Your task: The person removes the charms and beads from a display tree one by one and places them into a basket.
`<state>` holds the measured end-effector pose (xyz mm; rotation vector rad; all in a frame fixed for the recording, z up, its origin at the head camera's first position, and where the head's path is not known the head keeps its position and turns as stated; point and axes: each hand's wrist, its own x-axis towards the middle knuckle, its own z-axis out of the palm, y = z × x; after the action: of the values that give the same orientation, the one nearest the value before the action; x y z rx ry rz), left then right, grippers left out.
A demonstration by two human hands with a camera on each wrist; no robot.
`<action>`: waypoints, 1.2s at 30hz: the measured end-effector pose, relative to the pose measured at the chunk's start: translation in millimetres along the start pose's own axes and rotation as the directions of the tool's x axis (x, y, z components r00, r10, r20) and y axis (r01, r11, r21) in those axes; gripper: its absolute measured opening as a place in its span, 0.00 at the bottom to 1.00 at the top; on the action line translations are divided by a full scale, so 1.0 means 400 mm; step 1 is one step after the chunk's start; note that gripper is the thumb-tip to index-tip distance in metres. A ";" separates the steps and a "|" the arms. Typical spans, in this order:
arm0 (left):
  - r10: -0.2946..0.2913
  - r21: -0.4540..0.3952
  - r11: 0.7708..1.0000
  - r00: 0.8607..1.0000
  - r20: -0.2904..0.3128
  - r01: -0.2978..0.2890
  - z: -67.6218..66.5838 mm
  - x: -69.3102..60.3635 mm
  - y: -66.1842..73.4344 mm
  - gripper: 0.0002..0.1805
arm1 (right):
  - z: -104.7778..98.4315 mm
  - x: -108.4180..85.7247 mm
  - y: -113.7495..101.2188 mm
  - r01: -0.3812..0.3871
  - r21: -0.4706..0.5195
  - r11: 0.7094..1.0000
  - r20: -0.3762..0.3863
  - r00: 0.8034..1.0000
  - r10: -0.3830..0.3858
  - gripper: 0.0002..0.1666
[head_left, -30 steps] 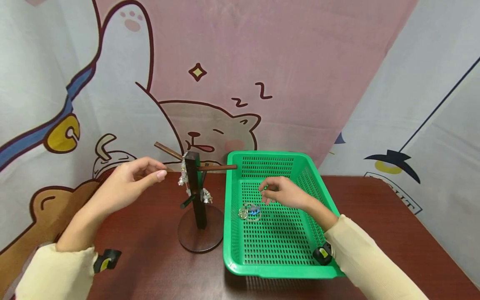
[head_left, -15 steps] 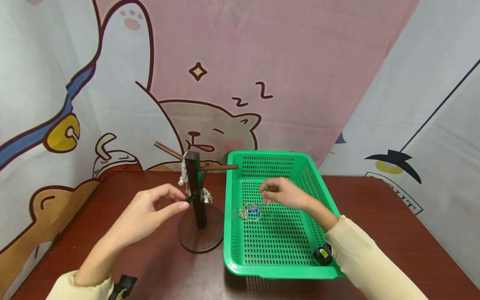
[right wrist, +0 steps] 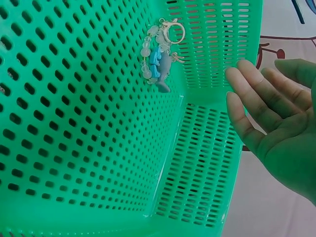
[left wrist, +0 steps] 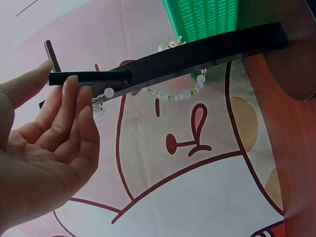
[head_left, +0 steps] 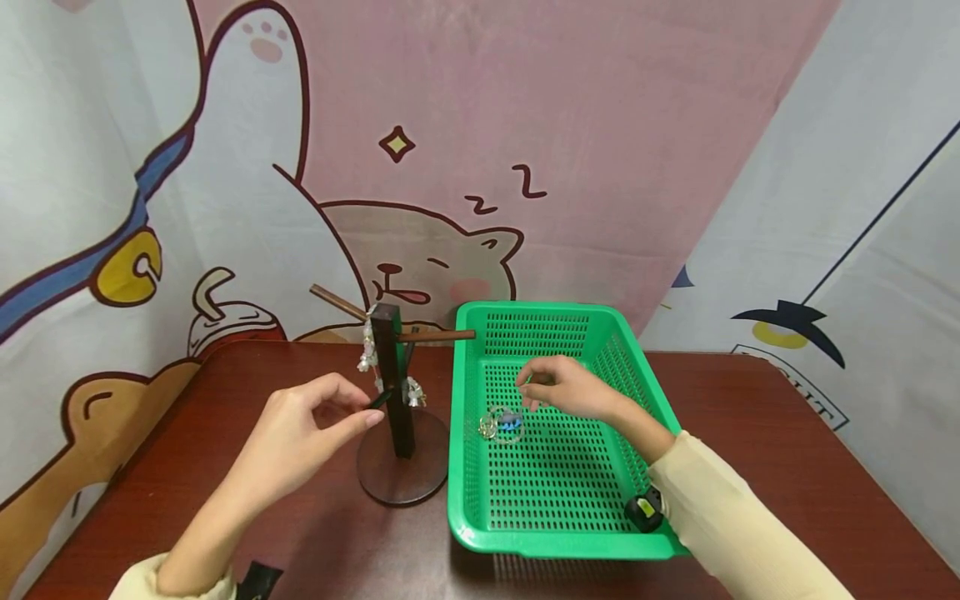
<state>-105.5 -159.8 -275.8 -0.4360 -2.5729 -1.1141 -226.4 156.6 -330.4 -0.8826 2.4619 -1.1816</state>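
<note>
My left hand (head_left: 303, 437) pinches the tip of a dark lower peg (left wrist: 94, 77) on a wooden stand, between thumb and fingers. The stand's upright post (head_left: 395, 417) rises from a round base (head_left: 397, 487). Pale beaded strings hang from the stand; one beaded string (left wrist: 173, 95) shows against the post in the left wrist view. My right hand (head_left: 566, 387) hovers above the green basket (head_left: 570, 546), fingers loosely bent and holding nothing. On the basket's floor lies a beaded keychain (right wrist: 157, 61) with a metal clasp and blue and grey shark-like charms, apart from the hand.
Other brown pegs (head_left: 438, 335) stick out from the top of the stand, one reaching over the basket's left rim. A dark red-brown table (head_left: 750, 458) lies beneath everything. Behind it hangs a cartoon-printed cloth (head_left: 600, 167).
My left hand has come down and right from beside the stand's upper part and now grips the lower peg. My right hand and the keychain in the basket stay in place.
</note>
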 end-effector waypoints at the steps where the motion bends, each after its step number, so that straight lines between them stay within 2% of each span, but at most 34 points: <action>1: 0.006 0.002 1.000 1.000 -0.003 -0.006 0.000 -0.001 0.001 0.05 | 0.000 0.000 -0.001 0.000 -0.002 1.000 0.001 1.000 0.000 0.07; 10: 0.062 0.074 0.995 0.998 -0.001 -0.062 -0.011 0.000 -0.003 0.05 | 0.002 0.005 -0.018 0.031 -0.018 0.999 0.004 1.000 -0.031 0.08; 19: 0.098 0.086 0.991 0.995 0.018 -0.100 -0.033 0.009 -0.020 0.04 | 0.009 0.005 -0.048 0.062 -0.025 0.998 0.004 0.998 -0.062 0.07; 28: 0.049 0.078 0.995 0.996 0.080 -0.056 -0.060 0.034 -0.047 0.03 | 0.008 0.003 -0.053 0.078 -0.033 0.996 0.003 0.997 -0.078 0.08; 36: -0.020 0.033 0.999 0.990 0.137 0.015 -0.074 0.057 -0.069 0.04 | 0.012 0.002 -0.065 0.110 -0.058 0.992 0.011 0.994 -0.110 0.07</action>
<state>-132.6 -196.3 -265.6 -0.5000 -2.7143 -1.0829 -214.2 140.7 -313.0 -1.0490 2.4816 -1.1442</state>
